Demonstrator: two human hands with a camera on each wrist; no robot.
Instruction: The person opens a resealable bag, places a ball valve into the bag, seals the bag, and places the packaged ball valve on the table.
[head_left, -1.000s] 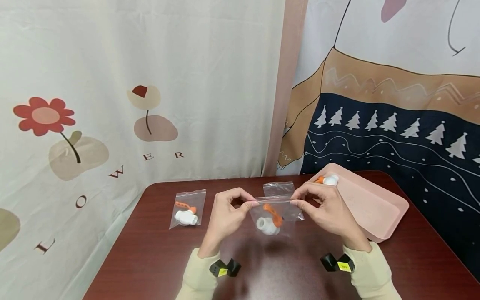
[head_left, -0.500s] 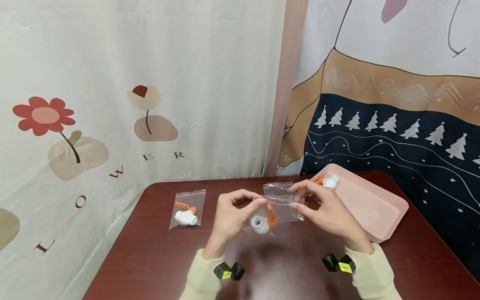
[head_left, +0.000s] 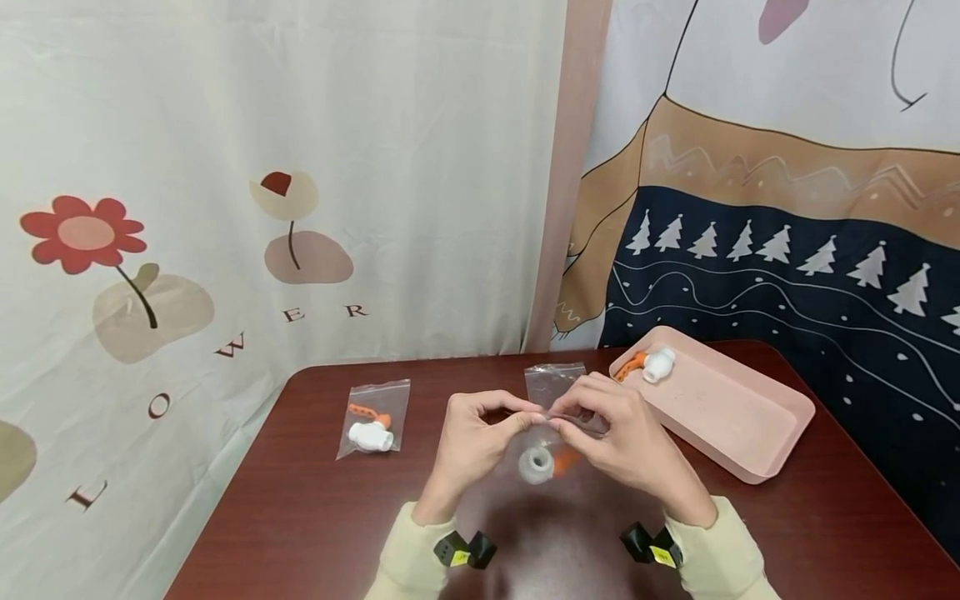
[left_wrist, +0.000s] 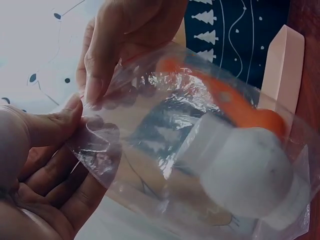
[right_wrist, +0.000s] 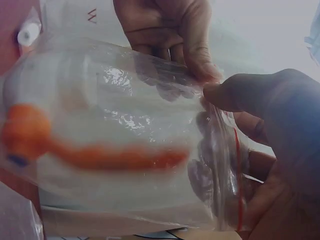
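A clear zip bag [left_wrist: 150, 135] hangs by its top edge between the hands, above the table. Inside it is a white plastic ball valve [head_left: 536, 465] with an orange handle [left_wrist: 235, 100]. My left hand [head_left: 480, 433] pinches the bag's zip edge between thumb and forefinger. Close beside it, my right hand [head_left: 615, 429] pinches the same edge, the fingertips of both nearly meeting. In the right wrist view a red zip line [right_wrist: 238, 175] runs along the bag's mouth, with the right thumb [right_wrist: 240, 92] pressed at one end of it.
Another bagged ball valve [head_left: 371, 435] lies on the table at left. An unbagged one [head_left: 658, 365] sits in the far left corner of the pink tray [head_left: 750, 417] at right. Behind the hands lies a flat clear zip bag [head_left: 551, 379]. Curtains hang behind the brown table [head_left: 255, 508].
The right hand has moved left along the zip edge to meet the left hand, which shifted slightly right. The bag's top has bunched, and the valve in the tray shows more fully.
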